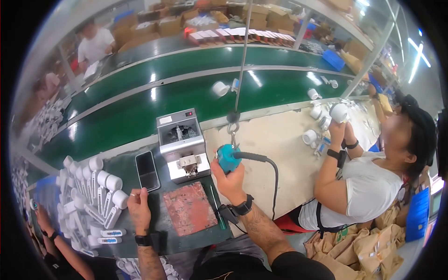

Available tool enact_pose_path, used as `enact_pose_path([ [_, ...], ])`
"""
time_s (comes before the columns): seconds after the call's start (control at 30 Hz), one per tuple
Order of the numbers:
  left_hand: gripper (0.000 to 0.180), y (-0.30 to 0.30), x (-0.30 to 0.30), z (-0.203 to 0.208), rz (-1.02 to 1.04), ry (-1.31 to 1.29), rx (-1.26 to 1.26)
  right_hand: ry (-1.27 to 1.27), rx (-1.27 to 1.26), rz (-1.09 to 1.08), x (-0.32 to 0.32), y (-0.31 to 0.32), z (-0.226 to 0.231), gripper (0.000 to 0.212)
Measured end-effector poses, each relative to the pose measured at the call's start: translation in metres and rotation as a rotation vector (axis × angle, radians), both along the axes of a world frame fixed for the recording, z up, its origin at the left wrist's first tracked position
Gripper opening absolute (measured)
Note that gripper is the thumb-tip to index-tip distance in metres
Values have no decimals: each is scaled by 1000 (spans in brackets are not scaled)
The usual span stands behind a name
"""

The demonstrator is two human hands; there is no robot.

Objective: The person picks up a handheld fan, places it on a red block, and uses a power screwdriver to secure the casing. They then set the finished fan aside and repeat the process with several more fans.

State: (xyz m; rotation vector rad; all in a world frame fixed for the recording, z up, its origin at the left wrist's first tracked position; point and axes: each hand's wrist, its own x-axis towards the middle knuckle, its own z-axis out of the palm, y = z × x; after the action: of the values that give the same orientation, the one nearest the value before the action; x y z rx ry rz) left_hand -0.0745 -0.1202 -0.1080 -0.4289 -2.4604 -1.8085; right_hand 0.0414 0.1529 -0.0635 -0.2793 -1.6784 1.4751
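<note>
My right hand (230, 183) is wrapped round a teal electric screwdriver (227, 158), which hangs from a metal hook on an overhead cable; a black cord curves away from it to the right. Beside the smartphone (148, 171), my left hand (139, 211) is closed, thumb against fingers; whatever it may pinch is too small to make out. Between and beyond my hands stands a metal screw feeder (183, 145) with loose screws in its tray. A worn reddish square pad (189, 209) lies nearer me, with a thin green tool (218, 206) along its right edge.
White round-headed plastic parts with handles (95, 200) are heaped at the left, where another person's hand (42, 217) reaches in. A green conveyor belt (186, 95) crosses beyond the bench. At right, a co-worker (368, 182) holds a white part (339, 112); brown bags (368, 242) lie below.
</note>
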Motion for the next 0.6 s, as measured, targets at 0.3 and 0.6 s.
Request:
enact_pose_path([
  [0.3,27,-1,-6,-2,-41,-41,31,78,-44,142,1,-8,-6,40],
  [0.6,26,-6,-4,-3,-56,-111,15,48,34,164,11,-13,5,43],
])
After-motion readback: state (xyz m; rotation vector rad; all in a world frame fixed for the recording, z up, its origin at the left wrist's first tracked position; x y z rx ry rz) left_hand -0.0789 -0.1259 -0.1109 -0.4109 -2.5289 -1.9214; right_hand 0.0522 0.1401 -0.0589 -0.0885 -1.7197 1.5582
